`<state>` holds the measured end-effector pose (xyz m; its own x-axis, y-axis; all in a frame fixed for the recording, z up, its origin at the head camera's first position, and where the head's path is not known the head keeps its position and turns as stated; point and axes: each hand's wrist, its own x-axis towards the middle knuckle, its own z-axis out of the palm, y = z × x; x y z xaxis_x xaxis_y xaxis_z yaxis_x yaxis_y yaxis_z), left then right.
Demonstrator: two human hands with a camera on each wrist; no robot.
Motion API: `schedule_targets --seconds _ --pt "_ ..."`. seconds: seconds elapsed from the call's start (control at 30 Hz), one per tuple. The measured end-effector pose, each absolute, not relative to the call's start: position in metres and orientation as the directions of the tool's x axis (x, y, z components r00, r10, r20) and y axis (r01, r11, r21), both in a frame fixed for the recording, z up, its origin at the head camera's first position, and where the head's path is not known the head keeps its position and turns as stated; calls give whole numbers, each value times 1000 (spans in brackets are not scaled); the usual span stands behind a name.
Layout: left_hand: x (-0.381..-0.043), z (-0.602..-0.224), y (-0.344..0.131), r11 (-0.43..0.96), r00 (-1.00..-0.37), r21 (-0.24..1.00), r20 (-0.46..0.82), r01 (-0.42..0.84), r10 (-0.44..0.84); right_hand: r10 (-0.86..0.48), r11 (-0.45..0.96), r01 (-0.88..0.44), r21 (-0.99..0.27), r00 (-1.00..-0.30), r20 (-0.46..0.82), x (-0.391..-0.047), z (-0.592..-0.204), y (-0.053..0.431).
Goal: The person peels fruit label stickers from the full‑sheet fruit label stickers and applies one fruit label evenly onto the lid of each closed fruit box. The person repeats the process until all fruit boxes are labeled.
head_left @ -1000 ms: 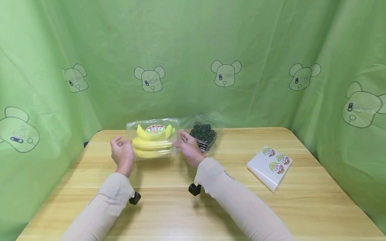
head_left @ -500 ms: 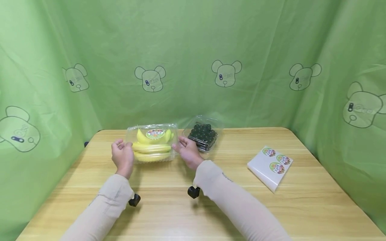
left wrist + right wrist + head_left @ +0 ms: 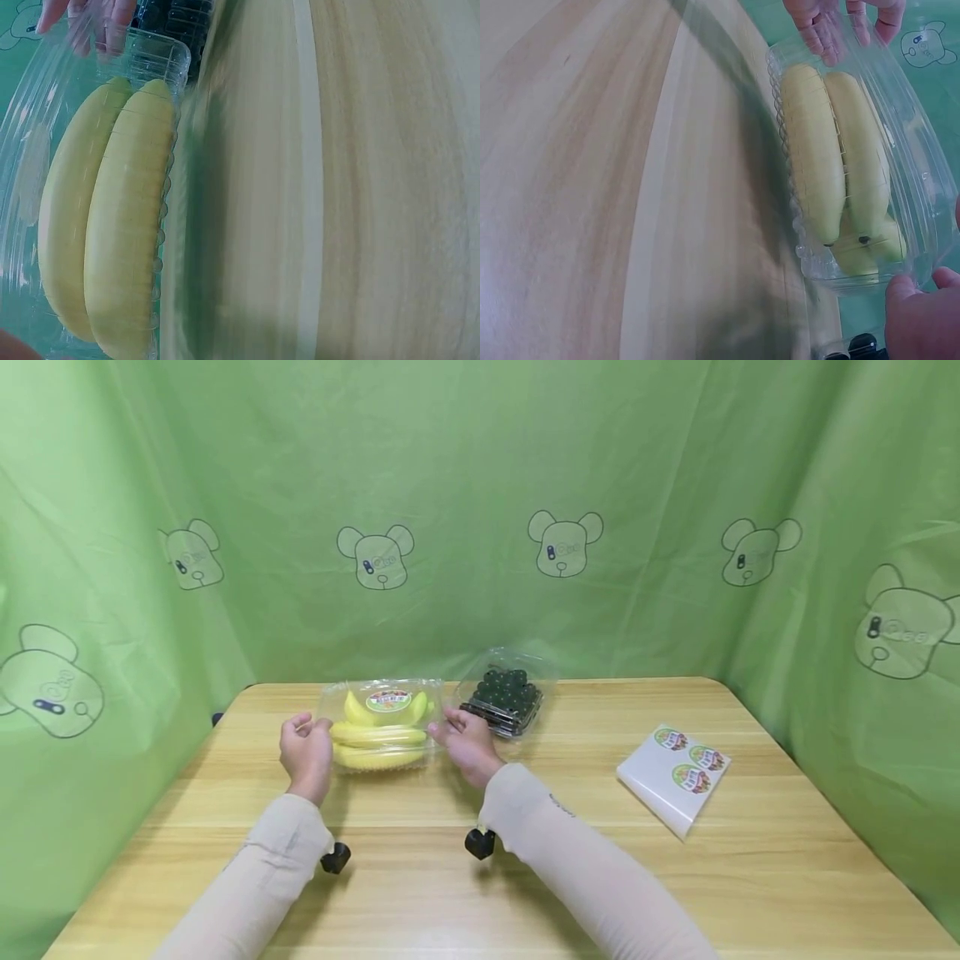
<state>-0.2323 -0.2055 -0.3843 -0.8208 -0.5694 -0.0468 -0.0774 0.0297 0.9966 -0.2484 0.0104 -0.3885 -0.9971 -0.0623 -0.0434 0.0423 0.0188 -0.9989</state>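
Between my hands is a clear plastic clamshell box (image 3: 333, 696) with several yellow bananas (image 3: 378, 736) inside and a round fruit sticker (image 3: 389, 700) on its lid. My left hand (image 3: 306, 752) grips the box's left end, and my right hand (image 3: 471, 747) holds the opposite end at its rim. Both wrist views show the box close over the wooden table, a shadow beside it. In the right wrist view, the right thumb (image 3: 901, 292) presses the near corner, while the left fingers (image 3: 821, 26) curl at the far end.
Just right of the box stands another clear clamshell box (image 3: 543, 664) with dark grapes (image 3: 506, 692). A white sheet with round stickers (image 3: 671, 781) lies at the table's right side. Green curtains (image 3: 472, 443) enclose the table (image 3: 420, 893) at the back and sides.
Both hands have lowered the banana box slightly toward the table, and its lid now tilts back more. The grape box and sticker sheet have stayed in place.
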Motion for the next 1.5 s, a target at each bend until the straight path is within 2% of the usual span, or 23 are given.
schedule_targets --seconds 0.27,0.67,0.93,1.3,1.5 --pt "-233 -391 -208 47 -825 992 -73 -119 -561 -52 35 44 -998 -998 -46 -249 -395 9" --pt "-236 -395 -210 66 -821 990 -66 -125 -567 28 145 54 -988 -998 -50 -249 -396 6" --pt "-238 -396 -215 49 -818 987 -98 -153 -568 0 150 54 -987 -999 -55 -248 -397 5" --pt "-241 -394 -223 121 -892 976 -111 -181 -438 -51 189 55 -981 -997 -66 -250 -401 7" --pt "-244 -391 -223 185 -914 963 -114 -199 -389 -132 192 43 -980 -989 -69 -250 -401 11"
